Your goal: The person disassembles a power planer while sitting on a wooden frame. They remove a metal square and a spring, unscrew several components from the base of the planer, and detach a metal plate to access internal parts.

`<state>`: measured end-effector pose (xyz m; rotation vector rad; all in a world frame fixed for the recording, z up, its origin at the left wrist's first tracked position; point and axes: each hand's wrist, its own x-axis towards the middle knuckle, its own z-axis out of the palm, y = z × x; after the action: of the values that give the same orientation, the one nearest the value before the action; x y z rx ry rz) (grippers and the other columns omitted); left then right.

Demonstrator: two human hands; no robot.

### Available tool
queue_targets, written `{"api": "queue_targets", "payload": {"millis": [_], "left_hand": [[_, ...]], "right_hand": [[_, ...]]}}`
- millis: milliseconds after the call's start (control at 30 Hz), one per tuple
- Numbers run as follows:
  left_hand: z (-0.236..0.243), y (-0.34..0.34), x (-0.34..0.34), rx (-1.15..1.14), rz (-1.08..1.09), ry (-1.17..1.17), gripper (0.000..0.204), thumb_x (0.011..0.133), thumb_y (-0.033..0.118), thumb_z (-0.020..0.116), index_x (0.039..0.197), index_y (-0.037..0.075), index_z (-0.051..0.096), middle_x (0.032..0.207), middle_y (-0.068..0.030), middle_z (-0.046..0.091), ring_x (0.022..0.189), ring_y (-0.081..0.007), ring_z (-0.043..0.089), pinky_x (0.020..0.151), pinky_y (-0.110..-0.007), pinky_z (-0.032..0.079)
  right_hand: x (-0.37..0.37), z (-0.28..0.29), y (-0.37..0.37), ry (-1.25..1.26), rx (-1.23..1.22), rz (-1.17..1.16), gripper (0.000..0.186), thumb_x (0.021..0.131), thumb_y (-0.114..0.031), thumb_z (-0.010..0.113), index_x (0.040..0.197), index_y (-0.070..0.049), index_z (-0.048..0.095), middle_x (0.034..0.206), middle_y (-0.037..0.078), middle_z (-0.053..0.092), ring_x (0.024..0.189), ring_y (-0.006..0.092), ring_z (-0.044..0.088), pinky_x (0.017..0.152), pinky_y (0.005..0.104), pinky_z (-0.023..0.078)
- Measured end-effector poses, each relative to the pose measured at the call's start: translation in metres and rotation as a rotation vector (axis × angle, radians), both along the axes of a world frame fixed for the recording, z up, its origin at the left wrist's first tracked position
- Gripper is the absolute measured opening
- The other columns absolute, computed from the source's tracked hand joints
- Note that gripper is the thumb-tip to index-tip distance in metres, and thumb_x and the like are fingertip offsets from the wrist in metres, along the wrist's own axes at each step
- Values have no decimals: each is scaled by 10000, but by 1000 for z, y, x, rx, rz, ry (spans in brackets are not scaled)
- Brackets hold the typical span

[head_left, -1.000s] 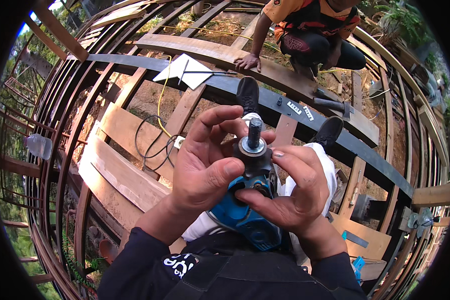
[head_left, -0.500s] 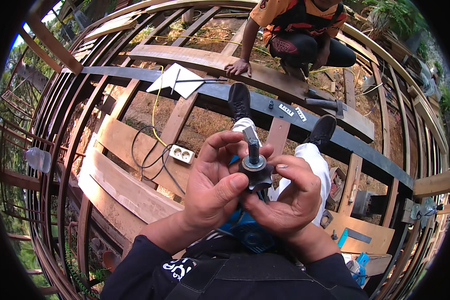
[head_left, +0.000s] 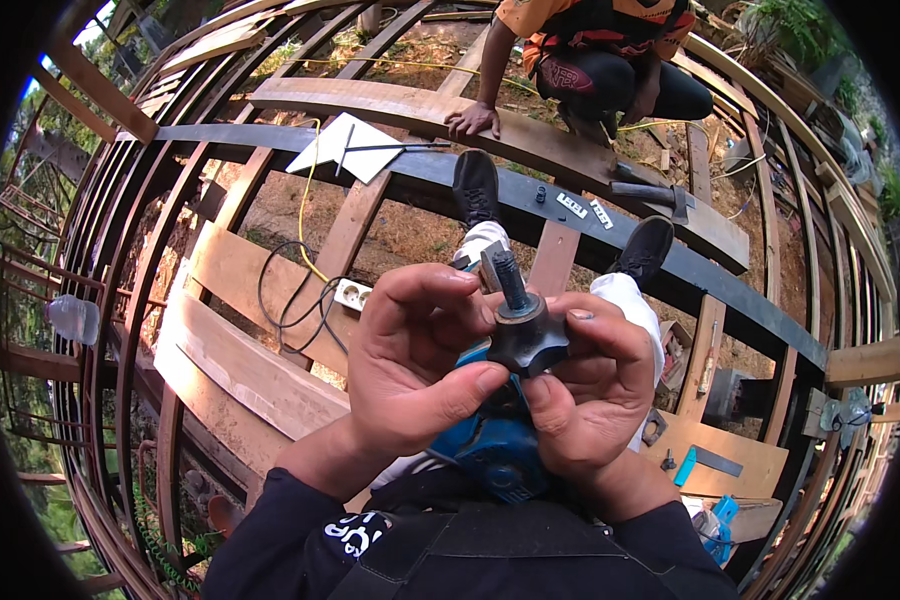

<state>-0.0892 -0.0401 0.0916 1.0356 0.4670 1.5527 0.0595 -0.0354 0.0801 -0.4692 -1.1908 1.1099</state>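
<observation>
A black star-shaped knob (head_left: 528, 346) with a threaded bolt (head_left: 511, 282) sticking up from it is held between both hands, above my lap. The fingers of my left hand (head_left: 402, 375) close round its left side, the thumb pressing low on it. My right hand (head_left: 595, 405) pinches the knob's right side with thumb and fingers. Against the bolt, by my left fingertips, a small flat metal piece (head_left: 491, 270) stands upright. Below the hands a blue power tool (head_left: 500, 455) lies in my lap, partly hidden by them.
Wooden planks (head_left: 260, 370) and a dark beam (head_left: 530, 208) cross gaps over bare ground. A co-worker's hand (head_left: 473, 121) rests on a plank ahead. A hammer (head_left: 650, 192), white plastic pieces (head_left: 572, 205), a socket strip (head_left: 352, 294) with cable and a turquoise cutter (head_left: 685, 467) lie around.
The knob has moved slightly right and nearer, and its bolt now tilts to the left. My right fingers have shifted on the knob, and both hands still hold it.
</observation>
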Motion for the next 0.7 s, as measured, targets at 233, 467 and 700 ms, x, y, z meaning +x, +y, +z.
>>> {"api": "queue_targets", "payload": {"millis": [233, 467, 700], "left_hand": [[-5, 33, -34, 257, -9, 344, 693, 703, 81, 815, 1291, -2, 458, 1230, -156, 559, 1269, -282, 506, 1105, -427, 348], [-95, 112, -50, -149, -863, 105, 1392, 468, 431, 956, 1523, 38, 137, 1453, -293, 370, 1372, -401, 370, 1118, -499, 314], [-124, 115, -12, -75, -1000, -143, 965, 482, 253, 958, 1261, 57, 423, 1195, -190, 574, 1258, -379, 498, 1035, -513, 415]], "right_hand": [[6, -1, 5, 289, -203, 130, 504, 851, -70, 704, 1274, -19, 435, 1239, 201, 510, 1082, 299, 603, 968, 442, 489], [45, -52, -31, 326, -484, 28, 446, 874, -194, 677, 1230, -22, 470, 1129, 169, 593, 977, 286, 638, 861, 422, 522], [69, -68, -59, 411, -562, 38, 445, 860, -198, 688, 1207, -15, 477, 1126, 185, 598, 951, 293, 641, 856, 426, 540]]}}
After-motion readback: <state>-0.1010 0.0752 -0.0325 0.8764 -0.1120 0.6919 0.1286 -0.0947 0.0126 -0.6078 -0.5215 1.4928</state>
